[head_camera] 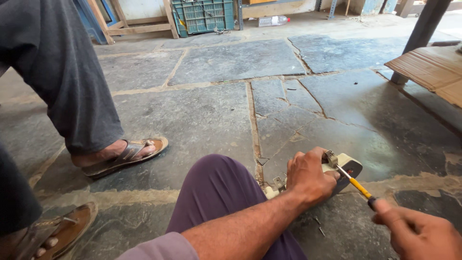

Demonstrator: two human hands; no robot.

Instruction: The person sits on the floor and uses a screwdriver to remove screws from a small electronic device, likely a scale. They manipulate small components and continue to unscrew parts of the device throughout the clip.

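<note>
— What's the left hand (308, 177) doing?

— It's clamped over a cream plastic block (344, 168), fingers curled around the top, pressing it down onto the stone floor (211, 120) just beside the purple knee (216, 185). The block has a rounded, dark-faced end and small grey metal clips, one at the top near the thumb and one at its near end.

— And the right hand (418, 233)?

— Closed in a fist around the dark handle of a screwdriver (358, 185). The shaft has a yellow sleeve, then bare thin metal, and its tip meets the metal clip on top of the block.

— The floor looks rough.

— Big grey slabs, matt and dusty, with pale sandy joints and a branching crack ahead of the block. A few small dark bits lie on the slab near the right hand; too small to tell what they are.

— Anyone else there?

— A person on the left, in loose grey trousers (57, 72) and worn brown sandals (127, 155); one foot is flat on the stone, another sandal shows at the bottom left corner.

— Anything packaged or boxed?

— At the far wall a green slatted plastic crate (202, 15), with a clear plastic bottle (272, 20) lying on its side to its right. Pale wooden frames (139, 21) lean to the crate's left. At the right edge, flat sheets of brown corrugated cardboard (428, 67) lie beside a dark post (421, 33).
</note>
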